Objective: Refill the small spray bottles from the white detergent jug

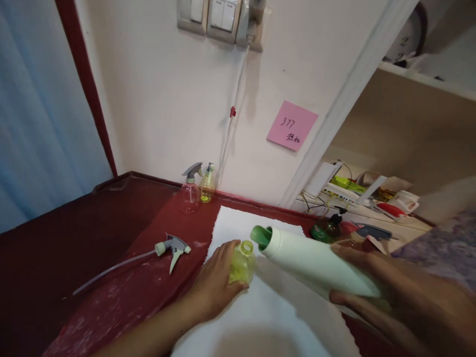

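Observation:
My left hand [215, 287] is wrapped round a small yellow-green open bottle [241, 263] standing on a white towel [267, 317]. My right hand [401, 297] grips a large white bottle [316, 263] with a green spout [261, 235], tilted so the spout sits just beside the small bottle's open mouth. A loose grey and pale green spray trigger with a long tube [173, 246] lies on the dark red table [74, 238] to the left of my left hand.
Two small spray bottles, one clear [189, 191] and one yellowish [207, 184], stand by the wall. A pink sticky note [292, 126] is stuck on the wall. A cluttered shelf [357, 198] with cables, a green bottle [327, 229] and boxes lies to the right.

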### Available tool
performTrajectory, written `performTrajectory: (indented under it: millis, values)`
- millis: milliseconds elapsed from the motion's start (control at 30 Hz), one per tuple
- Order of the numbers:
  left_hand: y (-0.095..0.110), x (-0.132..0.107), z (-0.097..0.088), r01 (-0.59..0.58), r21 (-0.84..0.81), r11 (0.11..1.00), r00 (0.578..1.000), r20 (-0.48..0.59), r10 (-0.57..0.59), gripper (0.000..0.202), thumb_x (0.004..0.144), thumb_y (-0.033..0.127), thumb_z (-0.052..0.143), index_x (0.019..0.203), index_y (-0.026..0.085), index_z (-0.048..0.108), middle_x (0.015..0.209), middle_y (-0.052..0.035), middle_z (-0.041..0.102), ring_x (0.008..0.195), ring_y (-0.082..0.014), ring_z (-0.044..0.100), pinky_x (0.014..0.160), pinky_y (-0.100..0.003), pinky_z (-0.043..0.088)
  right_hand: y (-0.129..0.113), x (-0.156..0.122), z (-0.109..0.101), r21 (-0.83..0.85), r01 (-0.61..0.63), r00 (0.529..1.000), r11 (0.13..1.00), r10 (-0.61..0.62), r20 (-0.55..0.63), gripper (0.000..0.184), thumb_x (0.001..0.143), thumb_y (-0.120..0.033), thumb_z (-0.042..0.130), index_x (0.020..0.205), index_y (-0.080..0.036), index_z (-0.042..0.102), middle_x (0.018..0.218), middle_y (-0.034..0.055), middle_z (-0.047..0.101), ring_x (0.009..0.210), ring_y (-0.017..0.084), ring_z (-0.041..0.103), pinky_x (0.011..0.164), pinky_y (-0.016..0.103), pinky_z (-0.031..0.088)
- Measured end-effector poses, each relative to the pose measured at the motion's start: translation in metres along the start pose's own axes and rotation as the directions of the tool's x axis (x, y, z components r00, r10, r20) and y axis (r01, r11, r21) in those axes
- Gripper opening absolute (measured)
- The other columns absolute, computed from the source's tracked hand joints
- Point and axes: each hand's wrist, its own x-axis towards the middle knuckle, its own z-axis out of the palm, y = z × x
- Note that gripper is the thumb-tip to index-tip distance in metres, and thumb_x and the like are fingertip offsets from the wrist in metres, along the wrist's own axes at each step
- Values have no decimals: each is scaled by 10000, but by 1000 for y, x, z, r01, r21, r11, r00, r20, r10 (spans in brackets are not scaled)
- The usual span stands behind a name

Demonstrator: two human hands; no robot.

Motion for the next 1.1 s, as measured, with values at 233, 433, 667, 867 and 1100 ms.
performTrajectory:
  millis: [233,433,667,867,1100]
  values:
    - [-3,1,0,10,-15,1000,1000,-1,-10,818,754,298,706,1493,174,379,1560,-144,457,1453,-304,400,1232,-454,282,6,16,11,358,-422,878,833,474,-69,558,800,-751,664,1178,-341,676,1013,8,806,729,266,768,567,340,592]
    - [-13,2,3,12,-23,1000,1000,-25,-13,812,764,302,661,1510,199,358,1577,-157,448,1471,-337,392,1233,-533,292,7,28,66,748,-475,595,465,796,-117,573,674,-601,828,1120,-256,720,1068,67,764,912,290,711,752,409,563]
    - [-24,5,2,14,32,999,1000,-26,-13,856,750,335,662,1527,196,330,1606,-170,427,1500,-356,371,1242,-543,297,-12,60,142,940,-261,393,219,914,-104,620,690,-512,838,1174,-184,631,1131,104,708,971,260,676,827,415,560]
    - [-25,7,-1,53,58,997,999,10,-53,874,742,377,645,1516,146,312,1618,-205,394,1513,-367,346,1249,-540,282,-20,64,179,946,-247,406,211,909,-97,572,795,-502,774,1236,-187,591,1213,118,680,1047,254,663,904,435,548]
    - [-22,8,-1,52,65,997,998,30,-54,887,761,391,627,1525,153,243,1638,-199,353,1537,-344,299,1268,-524,242,-20,50,151,861,-356,455,365,872,-182,496,863,-454,717,1287,-216,622,1259,118,590,1190,298,556,1071,548,422]
